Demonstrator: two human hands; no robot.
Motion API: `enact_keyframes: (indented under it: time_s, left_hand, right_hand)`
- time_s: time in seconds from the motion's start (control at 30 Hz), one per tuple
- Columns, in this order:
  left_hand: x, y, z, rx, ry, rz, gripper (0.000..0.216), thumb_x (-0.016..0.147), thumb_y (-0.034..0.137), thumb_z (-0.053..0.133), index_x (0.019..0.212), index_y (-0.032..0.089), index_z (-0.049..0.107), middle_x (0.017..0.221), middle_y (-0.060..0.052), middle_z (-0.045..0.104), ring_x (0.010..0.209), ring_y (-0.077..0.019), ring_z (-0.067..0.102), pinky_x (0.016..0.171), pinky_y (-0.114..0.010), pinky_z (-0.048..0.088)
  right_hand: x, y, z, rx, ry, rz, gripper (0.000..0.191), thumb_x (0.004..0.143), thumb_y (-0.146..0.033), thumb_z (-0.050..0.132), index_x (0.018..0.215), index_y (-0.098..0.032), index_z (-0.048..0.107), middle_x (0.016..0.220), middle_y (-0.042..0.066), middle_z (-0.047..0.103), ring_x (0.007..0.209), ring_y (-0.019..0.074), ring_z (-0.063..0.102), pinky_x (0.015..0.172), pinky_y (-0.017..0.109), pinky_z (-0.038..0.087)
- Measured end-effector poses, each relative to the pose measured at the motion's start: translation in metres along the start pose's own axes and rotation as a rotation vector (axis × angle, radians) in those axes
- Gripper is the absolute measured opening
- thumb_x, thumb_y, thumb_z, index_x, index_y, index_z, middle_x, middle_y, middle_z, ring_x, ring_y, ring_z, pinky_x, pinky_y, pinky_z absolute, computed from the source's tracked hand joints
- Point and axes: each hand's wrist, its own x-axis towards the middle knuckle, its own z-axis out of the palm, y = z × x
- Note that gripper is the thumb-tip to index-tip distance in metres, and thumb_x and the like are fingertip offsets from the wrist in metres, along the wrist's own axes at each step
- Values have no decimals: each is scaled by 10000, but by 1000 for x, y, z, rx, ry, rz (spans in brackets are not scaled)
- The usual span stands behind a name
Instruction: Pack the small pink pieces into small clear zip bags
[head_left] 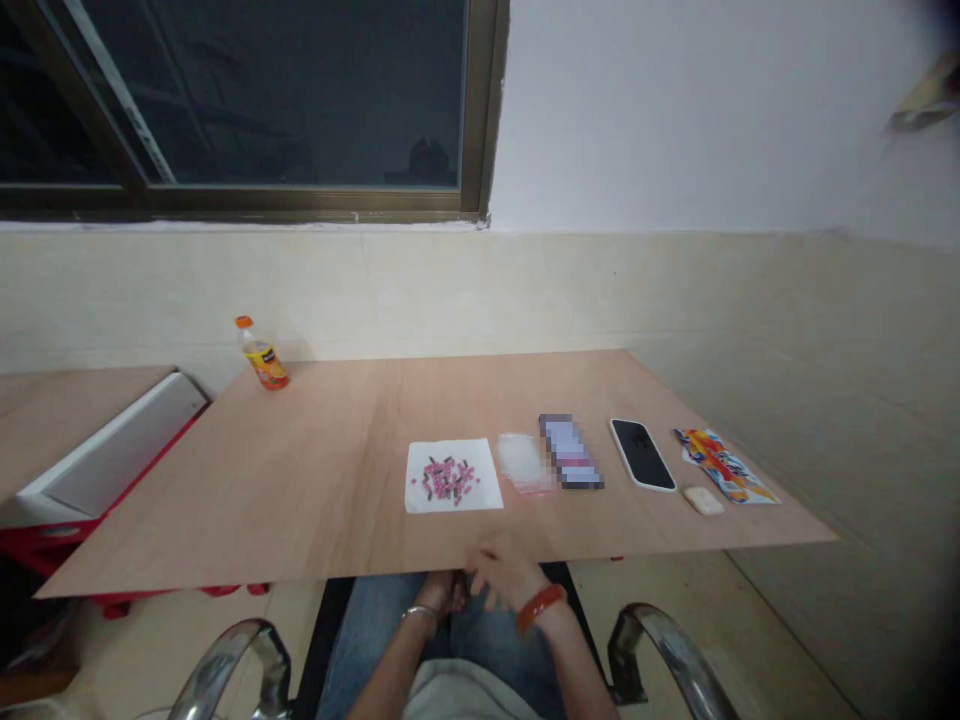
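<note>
My right hand [506,572], with an orange-red bracelet at the wrist, is at the front edge of the wooden table [330,470]. Its fingers look apart and slightly blurred, and I see nothing in them. Lower down, beside it, my left hand [444,590] with a silvery bangle rests over my lap, its fingers largely hidden by the table edge. Closest to the hands on the tabletop lies a white sheet of paper [417,502] bearing a heap of small pink and dark bead-like pieces [448,480]. A clear plastic bag [523,460] lies to its right.
Farther right are a phone with a pixelated screen [571,455], a white-edged phone [643,455], a small white case [703,500] and a colourful snack packet [726,465]. An orange-capped bottle [264,360] stands back left. Metal chair armrests [232,660] flank my legs.
</note>
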Motion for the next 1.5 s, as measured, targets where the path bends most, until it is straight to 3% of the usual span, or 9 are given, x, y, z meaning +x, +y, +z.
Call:
enact_keyframes:
  time_s: [0.17, 0.3, 0.43, 0.63, 0.87, 1.03, 1.17, 1.37, 1.5]
  left_hand:
    - [-14, 0, -2, 165, 15, -10, 189, 729, 362, 505, 666, 200, 431, 474, 51, 422, 409, -111, 395, 474, -244, 285]
    - [-34, 8, -1, 252, -11, 70, 101, 705, 270, 547, 702, 198, 476, 539, 56, 431, 490, -109, 394, 536, -243, 315]
    - [-56, 19, -1, 409, -129, 179, 99, 709, 289, 561, 703, 191, 545, 585, 39, 448, 584, -126, 406, 580, -244, 326]
    - [-87, 53, 3, 569, -292, 309, 227, 807, 366, 438, 800, 179, 567, 695, 8, 517, 653, -144, 479, 609, -251, 370]
    - [-112, 100, 3, 526, -132, 565, 231, 827, 373, 460, 843, 167, 562, 751, -15, 558, 704, -153, 499, 657, -249, 383]
    - [-106, 115, -4, 523, 113, 808, 299, 774, 235, 547, 1071, 198, 543, 1078, -66, 574, 1032, -207, 499, 948, -318, 349]
    - [-99, 118, -4, 557, 143, 918, 378, 762, 160, 549, 1133, 214, 508, 1201, -70, 534, 1166, -216, 445, 1042, -391, 291]
    - [-95, 113, -2, 636, 167, 981, 385, 776, 142, 529, 1150, 227, 493, 1248, -67, 522, 1214, -210, 437, 1064, -442, 297]
    - [-105, 120, 3, 738, 213, 988, 496, 791, 143, 515, 1266, 241, 414, 1372, -80, 420, 1293, -214, 351, 1089, -466, 258]
  right_hand:
    - [28, -11, -61, 268, 686, -92, 350, 674, -527, 520, 596, -186, 497, 522, 29, 583, 375, 129, 502, 323, 218, 368]
    - [49, 7, -74, 327, 899, -34, 413, 606, -565, 609, 733, -199, 466, 638, 38, 614, 416, 154, 551, 324, 240, 404]
    - [62, 23, -74, 366, 946, -2, 469, 576, -517, 659, 836, -201, 430, 648, 1, 598, 393, 148, 548, 317, 231, 392]
    - [69, 23, -78, 326, 998, -84, 335, 602, -363, 623, 833, -192, 451, 547, -44, 549, 392, 147, 538, 353, 219, 384]
    - [51, 8, -82, 347, 1081, -263, 262, 598, -309, 594, 786, -197, 448, 568, -36, 530, 516, 151, 550, 513, 261, 448]
    - [40, 2, -90, 343, 1084, -367, 218, 607, -285, 559, 773, -195, 450, 592, -41, 518, 543, 133, 528, 564, 262, 440]
    - [36, 3, -97, 329, 1101, -378, 183, 593, -249, 533, 751, -186, 469, 588, -48, 504, 540, 125, 503, 554, 255, 418]
    - [12, -9, -107, 269, 1331, -316, 180, 632, -214, 536, 803, -171, 503, 637, -28, 501, 559, 123, 488, 563, 253, 408]
    - [-6, -28, -112, 279, 1365, -407, 172, 658, -232, 551, 812, -171, 507, 685, -18, 506, 579, 116, 485, 574, 247, 408]
